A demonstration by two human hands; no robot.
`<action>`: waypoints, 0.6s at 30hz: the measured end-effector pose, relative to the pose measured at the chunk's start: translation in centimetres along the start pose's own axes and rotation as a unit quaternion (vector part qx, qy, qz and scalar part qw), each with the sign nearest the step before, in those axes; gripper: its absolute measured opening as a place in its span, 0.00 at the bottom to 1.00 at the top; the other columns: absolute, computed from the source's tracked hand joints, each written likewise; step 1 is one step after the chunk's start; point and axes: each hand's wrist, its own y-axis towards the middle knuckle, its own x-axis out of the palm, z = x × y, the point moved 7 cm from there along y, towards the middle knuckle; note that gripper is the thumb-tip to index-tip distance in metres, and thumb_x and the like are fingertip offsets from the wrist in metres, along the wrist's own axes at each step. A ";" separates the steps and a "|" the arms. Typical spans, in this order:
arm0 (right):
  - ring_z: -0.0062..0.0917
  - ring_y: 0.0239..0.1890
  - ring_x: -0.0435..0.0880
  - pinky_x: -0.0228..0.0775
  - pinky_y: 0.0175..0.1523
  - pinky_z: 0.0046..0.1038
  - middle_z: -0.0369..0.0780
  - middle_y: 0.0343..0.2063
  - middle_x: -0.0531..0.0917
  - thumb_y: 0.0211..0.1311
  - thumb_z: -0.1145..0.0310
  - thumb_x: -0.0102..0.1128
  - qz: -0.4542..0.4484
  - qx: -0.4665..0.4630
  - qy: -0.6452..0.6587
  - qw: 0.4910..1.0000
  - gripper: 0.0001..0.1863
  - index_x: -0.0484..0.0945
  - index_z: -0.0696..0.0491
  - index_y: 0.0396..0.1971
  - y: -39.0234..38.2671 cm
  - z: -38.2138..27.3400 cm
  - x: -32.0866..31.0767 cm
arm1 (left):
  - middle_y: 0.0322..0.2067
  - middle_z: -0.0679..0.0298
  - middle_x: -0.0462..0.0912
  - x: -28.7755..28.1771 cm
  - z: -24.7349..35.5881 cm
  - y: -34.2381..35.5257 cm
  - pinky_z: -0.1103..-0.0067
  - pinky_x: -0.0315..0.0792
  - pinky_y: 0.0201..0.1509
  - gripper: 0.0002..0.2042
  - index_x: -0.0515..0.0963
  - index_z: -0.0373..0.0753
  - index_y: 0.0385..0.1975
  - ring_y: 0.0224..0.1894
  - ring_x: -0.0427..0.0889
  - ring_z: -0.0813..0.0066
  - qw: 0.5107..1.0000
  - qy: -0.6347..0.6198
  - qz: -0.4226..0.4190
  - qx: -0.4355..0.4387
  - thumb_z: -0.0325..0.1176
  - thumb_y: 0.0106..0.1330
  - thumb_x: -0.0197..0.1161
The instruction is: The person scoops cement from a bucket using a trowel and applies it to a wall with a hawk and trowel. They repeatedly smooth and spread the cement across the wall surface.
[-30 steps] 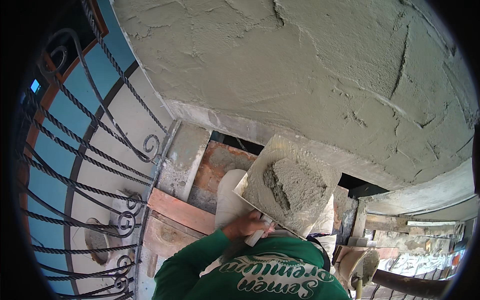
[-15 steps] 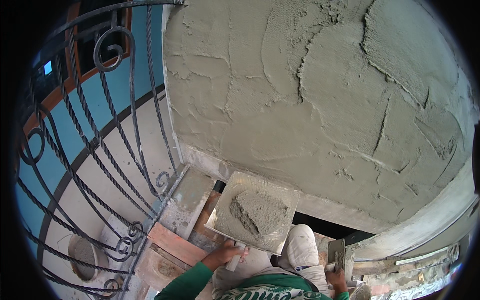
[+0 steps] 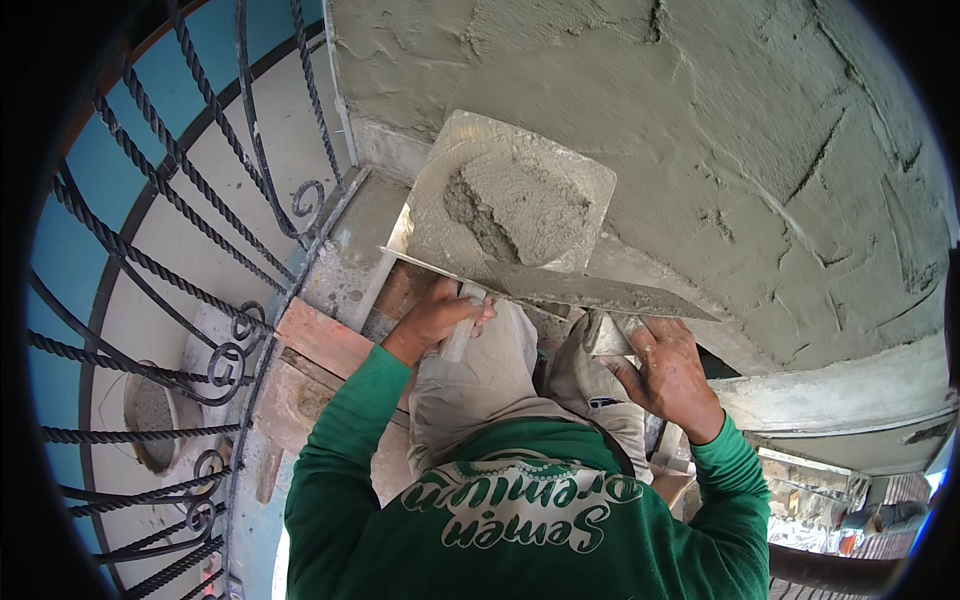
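Left hand [image 3: 437, 318] grips the mortar board [image 3: 505, 195] handle, right hand [image 3: 667, 372] holds the trowel [image 3: 560, 285] across it, right under the plastered wall [image 3: 700, 130].

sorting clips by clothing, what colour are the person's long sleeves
Green, on both long sleeves, clearest in the head view.

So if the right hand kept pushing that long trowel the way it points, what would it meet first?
Most likely the mortar heap on the hawk board held by the left hand; the right hand aims the trowel there, though depth is unclear.
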 end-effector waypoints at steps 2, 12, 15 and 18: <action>0.48 0.51 0.80 0.70 0.57 0.46 0.52 0.47 0.80 0.60 0.60 0.70 -0.031 -0.016 -0.005 0.999 0.28 0.76 0.61 0.55 1.2 -0.4 1.1 | 0.34 0.63 0.78 0.2 0.5 0.2 0.76 0.74 0.32 0.11 0.77 0.35 0.44 0.29 0.77 0.76 1.000 0.007 -0.005 0.001 0.26 0.63 0.66; 0.43 0.47 0.83 0.71 0.55 0.42 0.49 0.43 0.82 0.61 0.60 0.69 0.007 -0.042 0.008 0.999 0.22 0.79 0.56 0.50 4.0 1.3 4.8 | 0.41 0.59 0.86 -0.9 6.4 1.7 0.72 0.77 0.45 0.14 0.84 0.34 0.45 0.38 0.84 0.72 0.916 0.368 -0.030 0.155 0.29 0.61 0.73; 0.43 0.44 0.84 0.73 0.52 0.43 0.47 0.41 0.83 0.60 0.59 0.70 -0.008 -0.003 -0.038 0.999 0.20 0.81 0.54 0.48 5.1 2.8 6.8 | 0.47 0.59 0.88 -0.5 8.2 2.1 0.68 0.76 0.55 0.18 0.83 0.36 0.51 0.47 0.86 0.64 0.832 0.484 -0.050 0.265 0.31 0.61 0.73; 0.43 0.45 0.85 0.74 0.52 0.43 0.47 0.43 0.84 0.59 0.60 0.71 0.003 0.033 -0.014 0.999 0.21 0.82 0.52 0.50 6.8 4.2 8.2 | 0.54 0.57 0.86 -1.7 8.3 3.7 0.67 0.74 0.62 0.21 0.82 0.39 0.56 0.56 0.82 0.60 0.815 0.545 -0.043 0.191 0.35 0.63 0.73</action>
